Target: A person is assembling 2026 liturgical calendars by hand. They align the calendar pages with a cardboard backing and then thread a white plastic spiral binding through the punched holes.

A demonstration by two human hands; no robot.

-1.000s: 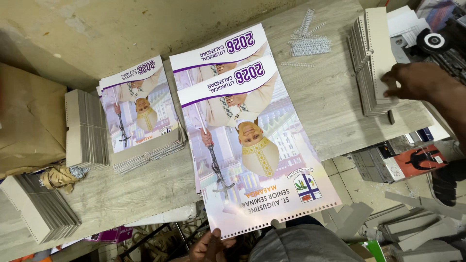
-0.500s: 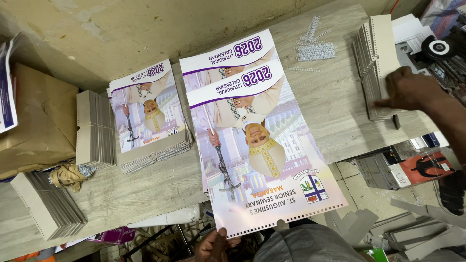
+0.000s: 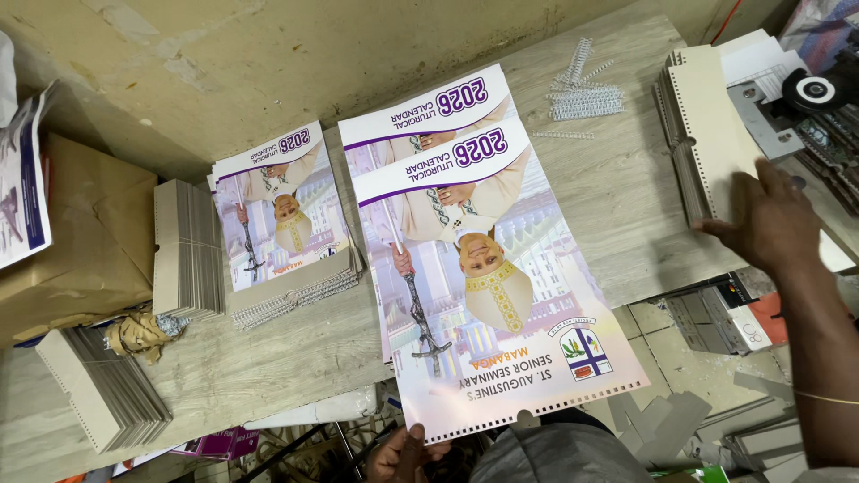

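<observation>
The left hand (image 3: 404,452) sits at the bottom edge of the view, partly cut off and partly hidden under the calendar sheet (image 3: 488,295), so only the thumb and a few fingers show; its grip pinches the punched lower edge of that sheet. The sheet runs away from this grip up across the worktop (image 3: 617,188), lying on more sheets of the same kind whose top strips peek out beyond it. Dark cloth at the bottom covers the sheet's near edge just right of the grip.

The right hand (image 3: 771,224) reaches out flat, palm down, fingers spread and released, resting on a stack of pale punched boards (image 3: 707,134); whether it presses or only touches them is hard to make out. The forearm runs off the lower right corner.

Beyond that hand lie white wire binding combs (image 3: 582,94). Far left of the left grip sit a smaller pile of bound calendars (image 3: 282,210), grey card stacks (image 3: 183,250) and a brown paper parcel (image 3: 76,233). The worktop is pale wood-grain, against a stained wall.
</observation>
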